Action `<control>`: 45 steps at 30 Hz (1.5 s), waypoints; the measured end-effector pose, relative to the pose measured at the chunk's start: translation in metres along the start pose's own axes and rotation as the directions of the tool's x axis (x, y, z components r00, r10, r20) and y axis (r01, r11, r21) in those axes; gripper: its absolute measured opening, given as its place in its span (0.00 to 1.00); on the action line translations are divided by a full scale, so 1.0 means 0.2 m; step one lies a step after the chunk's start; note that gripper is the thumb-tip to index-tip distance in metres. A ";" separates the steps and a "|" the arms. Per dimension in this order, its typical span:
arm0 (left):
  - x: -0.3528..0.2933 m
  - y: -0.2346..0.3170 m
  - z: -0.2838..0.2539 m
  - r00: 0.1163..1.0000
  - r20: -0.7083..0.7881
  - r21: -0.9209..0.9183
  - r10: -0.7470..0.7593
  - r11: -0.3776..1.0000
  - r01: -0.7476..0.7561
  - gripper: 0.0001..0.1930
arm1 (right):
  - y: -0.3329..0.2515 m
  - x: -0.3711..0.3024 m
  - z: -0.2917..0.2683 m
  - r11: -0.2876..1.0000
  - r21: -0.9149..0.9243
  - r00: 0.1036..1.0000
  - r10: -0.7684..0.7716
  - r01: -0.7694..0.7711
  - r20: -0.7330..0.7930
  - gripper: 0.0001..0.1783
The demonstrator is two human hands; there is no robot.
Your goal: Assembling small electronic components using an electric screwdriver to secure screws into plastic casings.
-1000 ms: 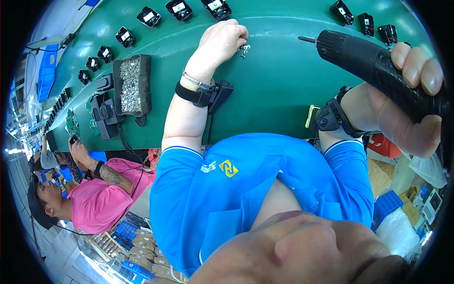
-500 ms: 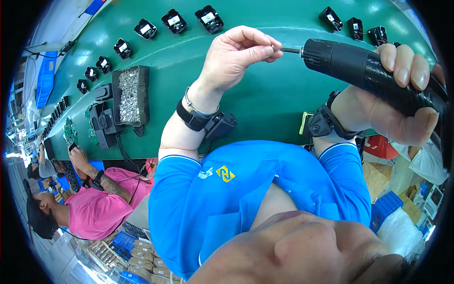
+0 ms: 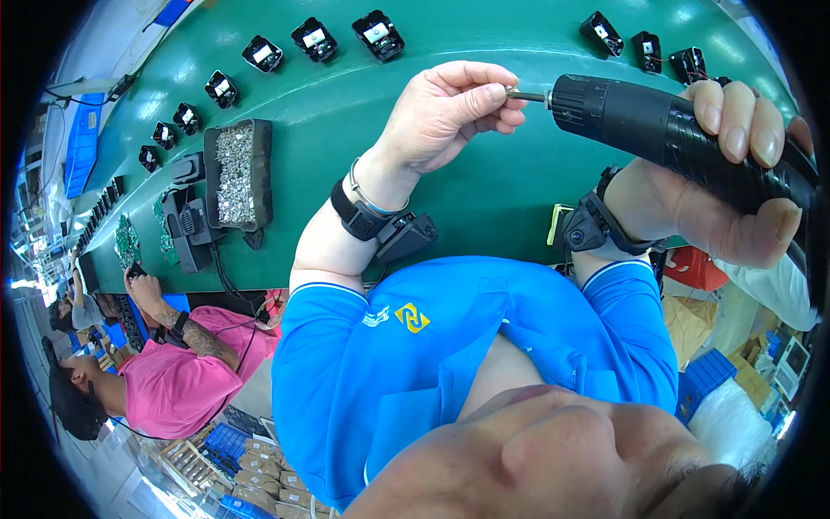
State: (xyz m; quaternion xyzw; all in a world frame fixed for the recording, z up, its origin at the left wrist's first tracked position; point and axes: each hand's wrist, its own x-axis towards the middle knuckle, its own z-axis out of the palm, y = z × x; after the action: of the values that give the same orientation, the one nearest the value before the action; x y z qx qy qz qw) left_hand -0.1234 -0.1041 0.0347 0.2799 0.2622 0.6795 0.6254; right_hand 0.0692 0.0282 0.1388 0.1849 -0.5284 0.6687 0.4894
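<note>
My right hand (image 3: 735,186) is wrapped round a black electric screwdriver (image 3: 614,108), whose bit (image 3: 533,96) points left. At the bit's tip, my left hand (image 3: 450,108) pinches a tiny metal piece (image 3: 512,90) between thumb and forefinger. It looks like a small screw, though the fingers partly cover it. Both hands are raised over the green work surface (image 3: 484,182). Left of my left forearm stands a black tray (image 3: 263,177) filled with small silvery metal parts (image 3: 235,177).
Several open black housings (image 3: 378,35) with white parts inside line the far side; others (image 3: 603,33) stand at far right. Beyond the tray are a dark device (image 3: 190,221) with cables and green circuit boards (image 3: 127,242). A co-worker in pink (image 3: 186,372) sits at left.
My left hand has shifted slightly down and right at the bit's tip, and the small metal piece shows more plainly. The far housings have slid slightly left. My right hand barely moves.
</note>
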 end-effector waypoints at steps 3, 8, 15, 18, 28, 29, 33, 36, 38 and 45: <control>0.00 -0.01 -0.02 1.000 0.022 -0.045 -0.013 0.999 0.014 0.08 | 0.04 0.01 0.07 1.000 0.017 1.000 -0.018 0.018 -0.004 0.28; 0.01 -0.01 -0.03 0.998 0.064 -0.064 0.000 0.998 0.004 0.08 | 0.04 0.01 0.09 1.000 0.003 1.000 -0.019 0.019 0.018 0.27; 0.00 -0.02 -0.02 0.999 0.050 -0.059 -0.005 0.998 0.008 0.08 | 0.04 0.00 0.10 1.000 0.002 1.000 -0.017 0.017 -0.007 0.28; 0.00 -0.02 -0.01 0.999 0.041 -0.063 -0.029 0.998 0.032 0.08 | 0.05 0.01 0.10 1.000 0.010 0.999 -0.015 0.015 -0.031 0.27; -0.01 -0.03 0.01 0.996 0.080 0.062 0.036 0.997 -0.041 0.14 | -0.03 0.00 0.01 1.000 -0.019 1.000 -0.006 0.006 -0.009 0.27; 0.00 -0.03 0.02 0.996 0.087 0.059 0.032 0.998 -0.038 0.14 | -0.04 0.00 -0.01 1.000 -0.027 1.000 -0.008 0.008 -0.011 0.27; 0.00 -0.02 0.02 0.998 0.069 0.059 0.007 0.998 -0.011 0.18 | -0.08 -0.01 -0.02 0.996 -0.006 0.995 -0.084 0.084 -0.059 0.27; -0.01 -0.04 0.00 0.999 0.049 0.141 -0.011 0.990 0.004 0.18 | -0.14 -0.01 -0.04 0.977 -0.032 0.971 -0.214 0.212 -0.109 0.26; -0.02 -0.07 0.01 0.999 0.028 0.207 -0.015 0.978 0.009 0.17 | -0.21 -0.01 -0.06 0.937 -0.108 0.924 -0.346 0.332 -0.159 0.25; 0.16 -0.19 0.17 0.996 0.077 0.921 0.038 0.380 -0.086 0.22 | -0.34 -0.08 0.02 0.615 -0.448 0.602 -0.775 0.649 -0.191 0.21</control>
State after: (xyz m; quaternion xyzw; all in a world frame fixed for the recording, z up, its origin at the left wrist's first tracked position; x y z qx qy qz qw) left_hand -0.0742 -0.0691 0.0331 0.6044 0.5713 0.4359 0.3440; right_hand 0.1334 0.0157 0.1643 0.1692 -0.4112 0.3347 0.8308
